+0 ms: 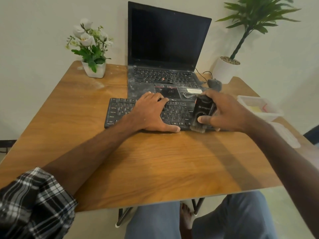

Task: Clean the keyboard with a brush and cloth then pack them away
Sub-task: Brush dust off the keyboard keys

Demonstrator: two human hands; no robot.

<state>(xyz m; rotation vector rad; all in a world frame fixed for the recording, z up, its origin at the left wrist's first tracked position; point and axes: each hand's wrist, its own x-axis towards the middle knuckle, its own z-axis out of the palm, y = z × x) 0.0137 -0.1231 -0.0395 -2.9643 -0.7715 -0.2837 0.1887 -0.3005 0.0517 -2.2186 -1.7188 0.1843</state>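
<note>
Judging the black plastic-bodied brush (203, 109) light and rigid with soft bristles, we note the right hand (226, 112) curled round its body at 3 o'clock on the flat black keyboard (120, 111), left hand (150, 114) flat, fingers straight, steadying it.

**Warm wood, black gear, pale dust**

The tabletop (155, 161) is orange-brown with a flowing wood-grain pattern and whitish smears toward the upper left. At centre, the keyboard (119, 111) is black with white legends. Above it, the laptop (165, 40) is black with a dark screen, a red dot among its keys, and a grey-white dusty film over its deck. The brush (203, 109), right of centre, is black with pale tan bristles. In the upper left, white flowers (86, 38) with green leaves stand in a white pot (96, 71). The plant (259, 12) in the upper right is green. The sleeve (32, 204) at lower left is black-and-white plaid. The trousers (155, 221) at the bottom edge are grey-blue.
</note>
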